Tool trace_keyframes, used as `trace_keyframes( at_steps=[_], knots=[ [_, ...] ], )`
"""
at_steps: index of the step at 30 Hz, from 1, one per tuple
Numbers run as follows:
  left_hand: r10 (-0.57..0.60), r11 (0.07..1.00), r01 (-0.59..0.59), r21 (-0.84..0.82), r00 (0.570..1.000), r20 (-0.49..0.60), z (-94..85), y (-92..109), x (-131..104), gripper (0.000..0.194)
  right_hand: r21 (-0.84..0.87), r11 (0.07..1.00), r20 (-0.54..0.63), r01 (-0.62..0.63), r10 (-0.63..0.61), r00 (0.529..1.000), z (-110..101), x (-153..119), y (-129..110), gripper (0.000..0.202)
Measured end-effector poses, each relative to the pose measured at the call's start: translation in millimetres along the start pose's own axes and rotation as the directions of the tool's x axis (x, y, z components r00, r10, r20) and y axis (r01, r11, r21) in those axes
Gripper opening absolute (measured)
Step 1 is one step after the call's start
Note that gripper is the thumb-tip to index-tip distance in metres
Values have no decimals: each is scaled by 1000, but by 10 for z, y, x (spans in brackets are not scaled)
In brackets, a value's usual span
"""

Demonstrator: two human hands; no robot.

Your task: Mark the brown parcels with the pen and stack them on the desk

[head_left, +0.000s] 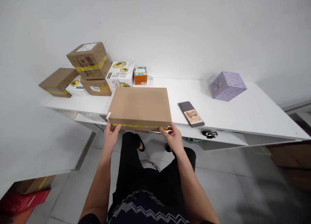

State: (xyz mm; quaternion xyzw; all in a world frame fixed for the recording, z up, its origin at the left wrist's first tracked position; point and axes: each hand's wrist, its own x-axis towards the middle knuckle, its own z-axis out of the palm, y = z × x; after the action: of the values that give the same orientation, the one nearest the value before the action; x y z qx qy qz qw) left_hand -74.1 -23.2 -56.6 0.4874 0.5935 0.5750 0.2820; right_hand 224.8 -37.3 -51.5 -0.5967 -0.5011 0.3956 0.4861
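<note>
A wide brown cardboard box (141, 104) with yellow tape along its near side is at the front edge of the white desk. My left hand (112, 133) grips its near left corner, thumb on the taped side. At the near right corner my right hand (173, 137) holds it the same way. The fingers under the box are partly hidden. A small white torn patch marks the box's left corner. Just to the right of the box lies a dark phone (191, 114) with a picture on its back.
Left on the white desk (218, 117) stand several cardboard boxes (89, 62), an avocado-printed white box (120, 75) and a small orange box (140, 76). A purple dotted box (227, 86) stands back right. Below the top runs an open shelf with a shiny metal object (210, 134). Behind is a wall.
</note>
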Motion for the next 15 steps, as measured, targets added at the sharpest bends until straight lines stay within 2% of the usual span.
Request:
trace_keyframes(
  at_steps=[2, 4, 5, 10, 13, 15],
  knots=[
    [-16, 983, 10, 185, 999, 28, -98, 129, 10, 50, -64, 998, 26, -20, 22, 999, -52, 7, -69, 45],
    [-67, 940, 50, 338, 997, 39, -181, 231, 19, 42, -32, 999, 56, -31, 33, 998, -60, 15, -112, 46],
    [-94, 930, 71, 360, 994, 46, -209, 263, 20, 41, 5, 999, 59, -37, 37, 998, -51, 17, -121, 49],
    [-155, 980, 145, 136, 986, 62, -208, 252, -8, 39, 215, 976, 69, -37, 23, 997, -10, -4, -126, 59],
    [-114, 993, 114, -40, 993, 14, -159, 213, 2, 31, 314, 949, 87, -16, -12, 996, -55, 9, -148, 52],
    [-109, 969, 101, -225, 994, -23, -130, 199, 34, 28, 390, 921, 82, -18, -15, 997, -97, 52, -152, 46]
  ],
)
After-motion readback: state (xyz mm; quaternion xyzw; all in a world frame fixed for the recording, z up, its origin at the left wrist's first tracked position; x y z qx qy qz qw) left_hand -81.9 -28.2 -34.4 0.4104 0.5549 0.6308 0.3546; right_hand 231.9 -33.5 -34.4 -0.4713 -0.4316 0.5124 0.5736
